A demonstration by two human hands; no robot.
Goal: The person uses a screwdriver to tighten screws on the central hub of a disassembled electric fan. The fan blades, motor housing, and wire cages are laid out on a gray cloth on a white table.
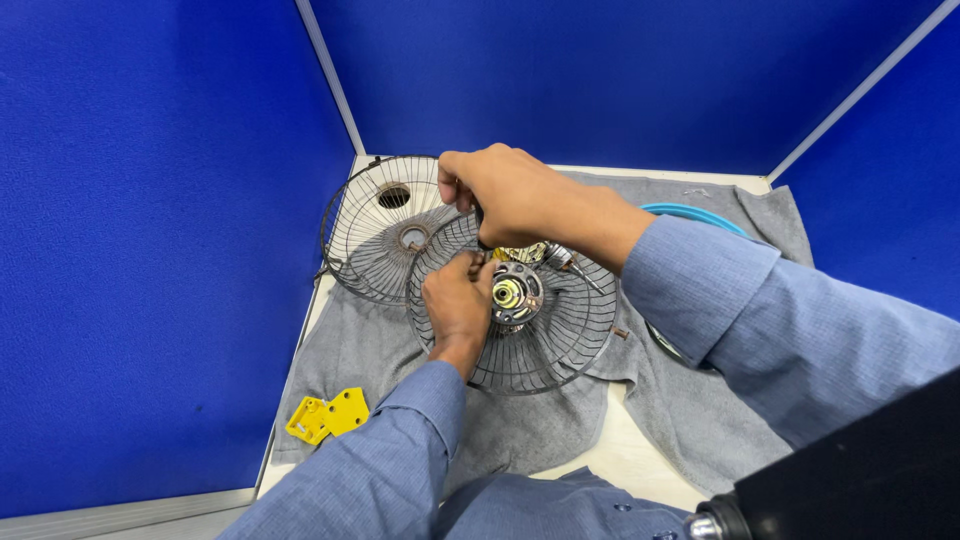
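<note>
Nearest the wire fan guard [540, 340], a yellow plastic bracket [328, 415] lies on the grey cloth [380, 340]. The left hand [456, 305] pinches the guard beside the motor hub [515, 293]. Above the hub, the right hand [505, 195] is closed around a dark tool handle. A second grille [375, 235] leans behind.

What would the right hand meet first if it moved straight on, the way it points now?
Probably the second wire fan guard behind the nearer one: the right hand points up-left toward it, though depth is unclear.
</note>
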